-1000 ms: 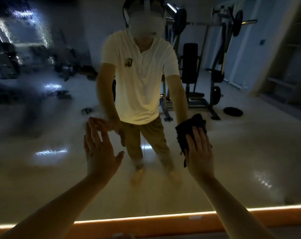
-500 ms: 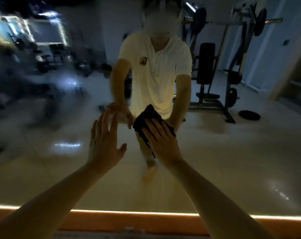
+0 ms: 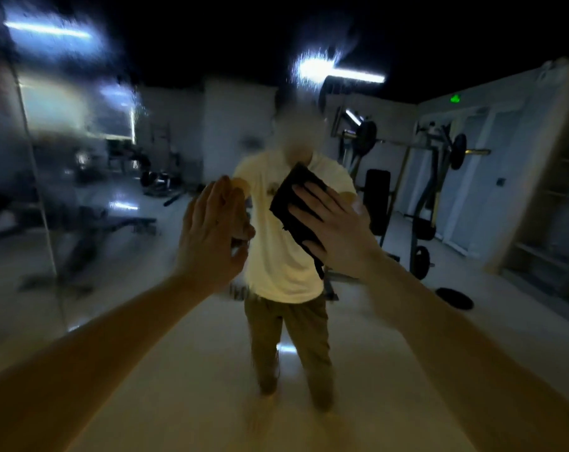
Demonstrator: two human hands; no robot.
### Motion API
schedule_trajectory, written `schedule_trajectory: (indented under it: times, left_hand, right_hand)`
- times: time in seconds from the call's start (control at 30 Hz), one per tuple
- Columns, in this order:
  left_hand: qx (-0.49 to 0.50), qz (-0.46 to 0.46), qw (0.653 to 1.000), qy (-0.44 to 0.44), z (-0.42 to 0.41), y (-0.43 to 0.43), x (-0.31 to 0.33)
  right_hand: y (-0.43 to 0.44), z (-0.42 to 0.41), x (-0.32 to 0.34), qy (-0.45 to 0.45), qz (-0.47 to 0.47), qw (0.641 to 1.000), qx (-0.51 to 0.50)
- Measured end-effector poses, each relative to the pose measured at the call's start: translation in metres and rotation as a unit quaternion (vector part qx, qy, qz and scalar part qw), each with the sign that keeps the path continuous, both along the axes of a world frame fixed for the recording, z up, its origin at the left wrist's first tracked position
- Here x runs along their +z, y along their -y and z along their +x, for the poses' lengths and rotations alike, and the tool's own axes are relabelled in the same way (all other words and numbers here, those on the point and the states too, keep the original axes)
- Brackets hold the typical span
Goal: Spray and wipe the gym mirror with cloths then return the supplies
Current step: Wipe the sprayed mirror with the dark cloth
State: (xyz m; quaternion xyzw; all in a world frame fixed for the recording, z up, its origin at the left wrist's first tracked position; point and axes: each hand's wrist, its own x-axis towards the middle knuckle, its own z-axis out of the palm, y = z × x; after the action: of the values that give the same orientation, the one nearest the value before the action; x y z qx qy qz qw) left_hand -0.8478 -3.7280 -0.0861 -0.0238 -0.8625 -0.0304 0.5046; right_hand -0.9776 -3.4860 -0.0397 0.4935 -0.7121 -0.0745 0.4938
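The gym mirror (image 3: 120, 262) fills the whole view, streaked and misted on its left part. A dark cloth (image 3: 291, 203) lies flat against the glass at chest height of the reflected person. My right hand (image 3: 335, 230) presses on the cloth with the fingers spread. Just left of it, my left hand (image 3: 211, 233) is raised close to the glass with fingers straight and together, holding nothing. No spray bottle is in view.
The mirror reflects a person in a white shirt (image 3: 283, 256), a weight rack with a barbell (image 3: 417, 203) on the right, benches (image 3: 113, 226) on the left and a weight plate (image 3: 454, 298) on the floor.
My right hand has slid the cloth up the glass, after moving left then slightly right. My left hand rose with it. The view tilted up, so the mirror's lit bottom edge is out of sight.
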Motion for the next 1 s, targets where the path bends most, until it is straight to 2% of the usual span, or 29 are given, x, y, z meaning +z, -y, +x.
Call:
schedule_trajectory:
  times: [0.13, 0.3, 0.47, 0.57, 0.63, 0.7, 0.77, 0.87, 1.0]
  left_hand:
    - [0.031, -0.05, 0.998, -0.014, -0.009, 0.014, 0.05]
    - [0.068, -0.097, 0.992, -0.043, -0.018, 0.025, 0.115]
    - [0.071, -0.095, 0.992, -0.036, -0.048, 0.026, 0.14]
    - [0.07, -0.106, 0.99, -0.059, -0.056, 0.029, 0.128]
    - [0.07, -0.115, 0.987, -0.084, -0.054, 0.029, 0.126]
    - [0.084, -0.126, 0.985, -0.082, -0.054, 0.028, 0.127]
    - [0.104, -0.122, 0.985, -0.065, -0.052, 0.026, 0.129]
    - [0.13, -0.134, 0.981, -0.055, -0.048, 0.025, 0.131]
    - [0.143, -0.146, 0.978, -0.046, -0.042, 0.024, 0.132]
  right_hand:
    - [-0.005, -0.006, 0.058, -0.001, -0.03, 0.999, -0.025]
    - [-0.012, -0.01, 0.126, 0.029, -0.16, 0.986, -0.02]
    - [0.025, -0.004, 0.129, 0.045, -0.297, 0.953, -0.047]
    - [0.036, 0.0, 0.115, 0.025, -0.253, 0.966, -0.058]
    - [0.033, -0.002, 0.104, -0.024, -0.134, 0.99, -0.042]
    - [0.022, -0.006, 0.099, -0.056, -0.023, 0.998, -0.017]
    - [0.004, -0.014, 0.105, -0.067, 0.012, 0.998, -0.014]
    - [-0.028, -0.023, 0.116, -0.087, -0.035, 0.994, -0.053]
    - [-0.064, -0.032, 0.129, -0.052, -0.181, 0.981, -0.053]
